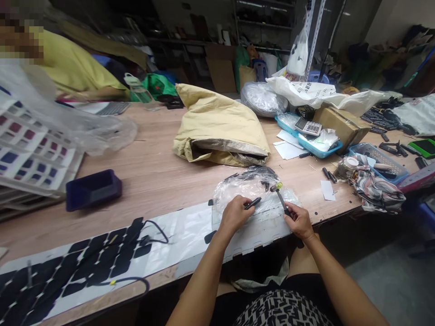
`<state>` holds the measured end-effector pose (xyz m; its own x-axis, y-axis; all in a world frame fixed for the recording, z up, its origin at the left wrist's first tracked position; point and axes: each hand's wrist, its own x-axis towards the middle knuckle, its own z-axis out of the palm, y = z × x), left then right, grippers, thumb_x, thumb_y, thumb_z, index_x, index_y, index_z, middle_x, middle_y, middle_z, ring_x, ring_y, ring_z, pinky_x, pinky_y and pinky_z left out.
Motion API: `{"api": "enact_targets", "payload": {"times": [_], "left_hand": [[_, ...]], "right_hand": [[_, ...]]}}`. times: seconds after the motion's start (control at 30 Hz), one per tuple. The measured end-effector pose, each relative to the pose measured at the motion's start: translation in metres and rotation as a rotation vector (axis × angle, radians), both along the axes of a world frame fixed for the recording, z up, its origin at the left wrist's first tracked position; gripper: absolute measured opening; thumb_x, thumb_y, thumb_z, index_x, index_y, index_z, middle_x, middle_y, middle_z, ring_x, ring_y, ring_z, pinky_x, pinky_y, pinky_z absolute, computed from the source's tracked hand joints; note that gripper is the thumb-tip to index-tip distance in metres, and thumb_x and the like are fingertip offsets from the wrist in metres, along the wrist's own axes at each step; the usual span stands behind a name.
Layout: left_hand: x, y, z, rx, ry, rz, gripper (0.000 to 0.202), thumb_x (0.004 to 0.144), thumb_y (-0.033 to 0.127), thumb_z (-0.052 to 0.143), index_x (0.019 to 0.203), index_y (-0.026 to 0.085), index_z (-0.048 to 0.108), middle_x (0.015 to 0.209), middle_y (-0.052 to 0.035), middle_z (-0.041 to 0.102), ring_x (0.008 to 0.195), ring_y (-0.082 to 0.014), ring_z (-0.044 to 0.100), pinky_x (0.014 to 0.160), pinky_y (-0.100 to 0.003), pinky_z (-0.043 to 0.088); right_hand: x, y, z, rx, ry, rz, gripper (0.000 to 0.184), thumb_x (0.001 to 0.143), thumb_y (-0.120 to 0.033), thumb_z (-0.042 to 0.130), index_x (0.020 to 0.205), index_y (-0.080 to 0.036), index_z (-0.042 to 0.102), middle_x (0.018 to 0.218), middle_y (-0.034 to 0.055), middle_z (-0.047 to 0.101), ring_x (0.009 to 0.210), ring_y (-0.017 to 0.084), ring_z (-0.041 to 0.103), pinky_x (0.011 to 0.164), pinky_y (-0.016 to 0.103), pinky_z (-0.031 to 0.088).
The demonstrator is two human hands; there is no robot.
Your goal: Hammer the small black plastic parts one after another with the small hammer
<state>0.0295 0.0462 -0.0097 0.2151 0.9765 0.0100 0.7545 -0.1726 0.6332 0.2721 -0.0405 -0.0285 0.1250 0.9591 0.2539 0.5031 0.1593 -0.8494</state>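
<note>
My left hand (235, 212) is closed around a slim black pen-shaped piece (253, 203), its tip pointing right. In my right hand (299, 221) is a small hammer (282, 199) with a yellow-green face, a metal shaft and a dark handle. The hammer head is raised toward the far side, a little right of the black piece and apart from it. Both hands are over a clear plastic bag (234, 182) with small black parts (265, 185) on it. Beneath lies a whitish sheet (256, 235) along the table's front edge.
A solar panel strip (98, 253) with black cables runs left along the edge. Near it are a dark blue tray (93, 190) and a white crate (30, 149). A yellow cloth bag (220, 122) lies ahead; blue baskets (321, 147) and a cardboard box (340, 124) stand right.
</note>
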Motion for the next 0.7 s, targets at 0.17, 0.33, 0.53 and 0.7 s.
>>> {"api": "enact_targets", "payload": {"times": [0.17,0.33,0.53,0.7], "left_hand": [[-0.006,-0.015,-0.028,0.106,-0.133,0.018,0.021,0.081,0.028,0.063,0.099,0.022,0.072,0.091,-0.0023,0.064,0.090,-0.0195,0.060,0.079,-0.030,0.046],[-0.006,-0.011,-0.033,0.099,-0.195,0.015,0.021,0.081,0.030,0.065,0.099,0.023,0.073,0.089,-0.0018,0.063,0.089,-0.0194,0.060,0.077,-0.030,0.047],[-0.007,-0.010,-0.035,0.079,-0.230,0.023,0.022,0.081,0.031,0.068,0.101,0.026,0.075,0.088,-0.0007,0.062,0.087,-0.0176,0.059,0.075,-0.029,0.046],[-0.007,-0.009,-0.038,0.074,-0.258,0.026,0.018,0.080,0.030,0.069,0.097,0.025,0.076,0.084,-0.0001,0.061,0.085,-0.0166,0.059,0.073,-0.028,0.044]], "right_hand": [[0.000,0.001,0.003,0.011,-0.050,0.017,0.043,0.077,-0.024,0.062,0.118,-0.015,0.070,0.072,0.0004,0.061,0.051,0.011,0.046,0.049,0.022,0.044],[-0.008,-0.004,0.014,0.123,-0.259,0.041,0.042,0.076,-0.021,0.060,0.117,-0.016,0.071,0.081,0.0064,0.070,0.065,0.018,0.060,0.063,0.029,0.053],[-0.034,-0.010,0.031,0.177,-0.335,0.226,0.043,0.076,-0.016,0.058,0.118,-0.016,0.069,0.090,0.0096,0.074,0.075,0.023,0.066,0.073,0.035,0.055],[-0.044,-0.010,0.028,0.222,-0.381,0.258,0.047,0.075,-0.013,0.056,0.121,-0.016,0.067,0.096,0.0108,0.075,0.082,0.025,0.068,0.078,0.036,0.055]]}}
